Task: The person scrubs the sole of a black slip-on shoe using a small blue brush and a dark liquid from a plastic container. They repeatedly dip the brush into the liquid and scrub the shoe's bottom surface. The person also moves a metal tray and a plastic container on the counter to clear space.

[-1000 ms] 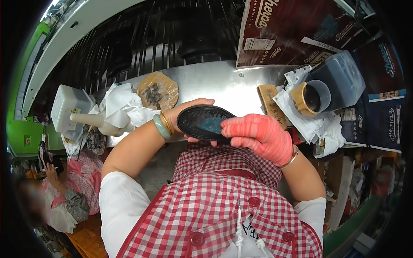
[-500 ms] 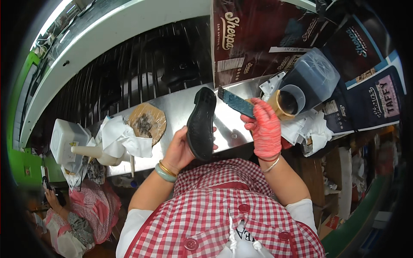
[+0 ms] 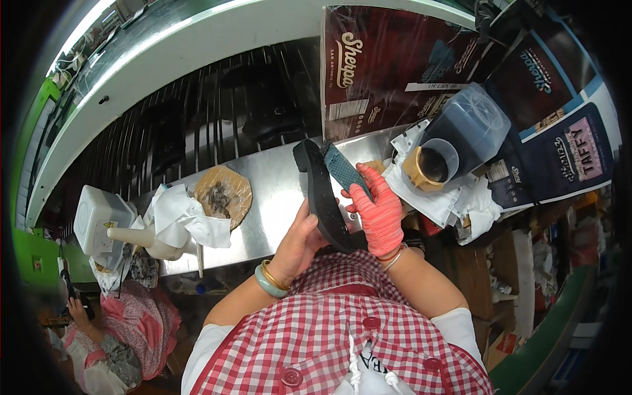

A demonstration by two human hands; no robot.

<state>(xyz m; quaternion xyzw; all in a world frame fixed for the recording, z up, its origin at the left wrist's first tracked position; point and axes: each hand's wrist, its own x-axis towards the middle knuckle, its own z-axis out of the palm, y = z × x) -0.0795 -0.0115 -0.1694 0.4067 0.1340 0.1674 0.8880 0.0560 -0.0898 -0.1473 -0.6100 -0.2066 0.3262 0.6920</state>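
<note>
Sole: was between the hands, over the near edge of the table, tilted nearly side-on.
Sole's long axis: ran from the heel, far and to the left, to the toe, near the apron and to the right.
Left hand: was clamped on the sole's toe half, thumb along its side; the nearer hand.
Right hand: was gloved, pinching the brush just right of the sole.
Brush's long axis: slanted much as the sole's did, far end beside the heel half.
Contact: whether bristles touched sole could not be told.
</note>
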